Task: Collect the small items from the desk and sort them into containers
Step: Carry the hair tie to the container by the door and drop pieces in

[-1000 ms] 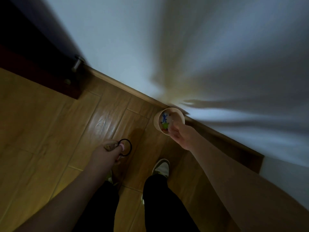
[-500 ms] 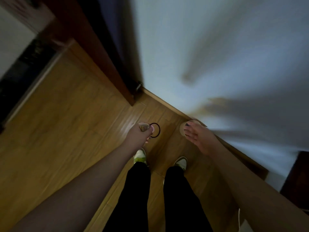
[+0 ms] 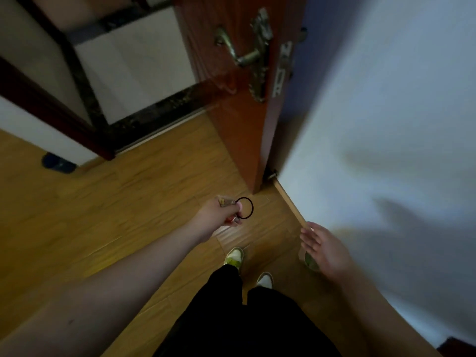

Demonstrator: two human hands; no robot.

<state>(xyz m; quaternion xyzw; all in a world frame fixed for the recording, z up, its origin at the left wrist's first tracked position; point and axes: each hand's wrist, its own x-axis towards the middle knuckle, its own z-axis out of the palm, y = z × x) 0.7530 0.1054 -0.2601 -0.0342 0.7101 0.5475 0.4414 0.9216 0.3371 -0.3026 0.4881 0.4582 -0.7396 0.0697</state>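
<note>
1. The right hand [image 3: 325, 249] lies over a small cup [image 3: 310, 261], fingers mostly straight across its top. Only a sliver of cup shows beneath, so whether the thumb wraps it I cannot tell.
2. The left hand [image 3: 219, 215] is clenched round several small items [image 3: 226, 202], pinching a black hair tie [image 3: 245, 207] that hangs free of the fingers.
3. The step in hand looks like carrying the collected things; doing it well means keeping the cup level and covered, and the left grip firm so the tie does not slip.
4. Ahead, an open wooden door [image 3: 239, 104] with a brass handle [image 3: 244, 56] stands edge-on beside the wall [image 3: 373, 112], narrowing the way.
5. A dark slipper [image 3: 58, 163] lies on the wooden floor [image 3: 128, 202], well left.
</note>
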